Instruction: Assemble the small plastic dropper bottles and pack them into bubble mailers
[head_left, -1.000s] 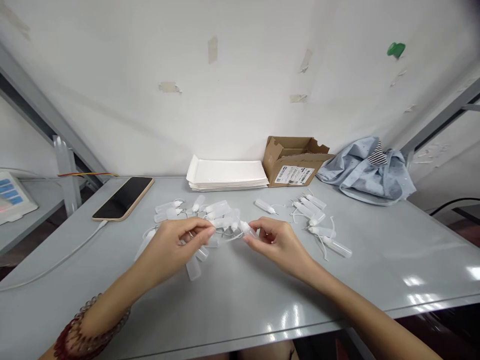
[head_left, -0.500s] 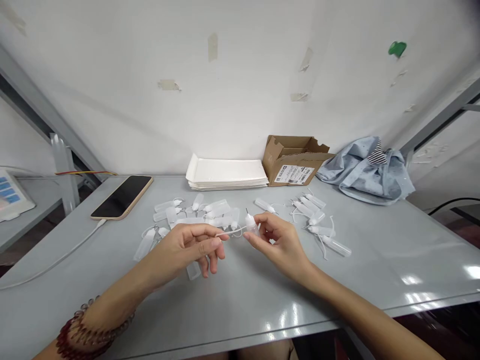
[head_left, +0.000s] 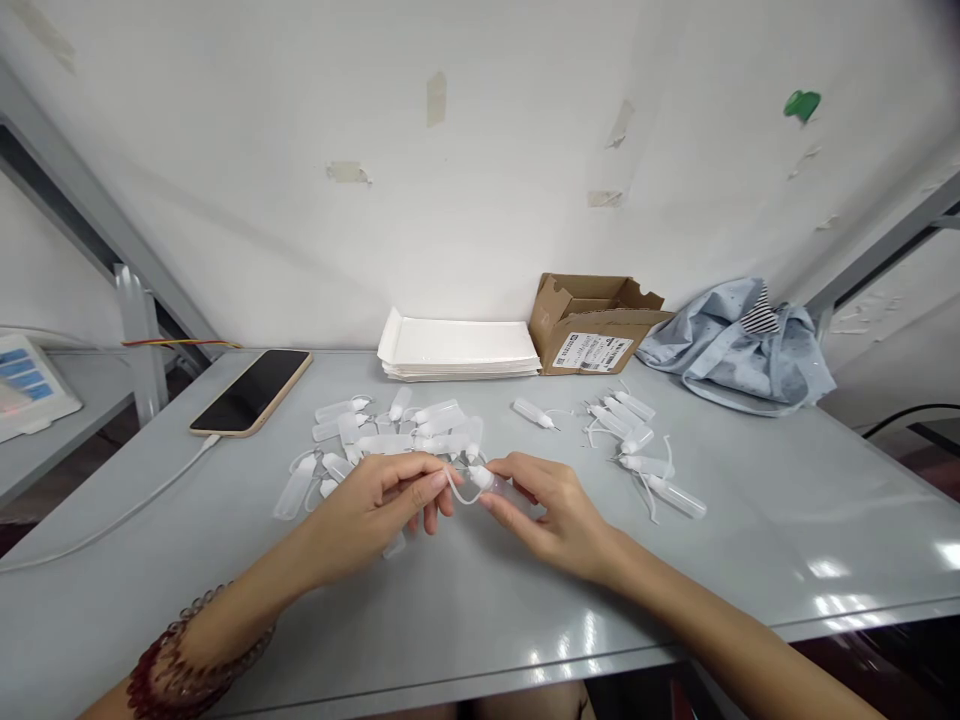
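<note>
Between my hands is a small clear needle-tip squeeze bottle (head_left: pixel 504 489) with a white cap (head_left: pixel 480 477). My right hand (head_left: pixel 555 515) is closed round its body, holding it tilted with the cap toward the left. A thin white strap (head_left: pixel 465 497) loops from the cap to my left hand (head_left: pixel 397 500), whose thumb and index finger pinch its free end. Several similar bottles (head_left: pixel 442 425) lie in a loose pile behind my left hand. Another group of bottles (head_left: pixel 637 440) lies to the right, and a single bottle (head_left: pixel 531 412) rests between the two groups.
A phone (head_left: pixel 251 392) on a white charging cable (head_left: pixel 135 510) lies at the left. Along the wall stand a stack of white trays (head_left: pixel 461 345), an open cardboard box (head_left: pixel 596 325) and a crumpled blue cloth (head_left: pixel 739 350). The grey table's front edge is near me.
The bottle has turned from upright to tilted, its cap now pointing left toward my left hand. The strap has gone from nearly straight to a bent loop. My hands are closer together.
</note>
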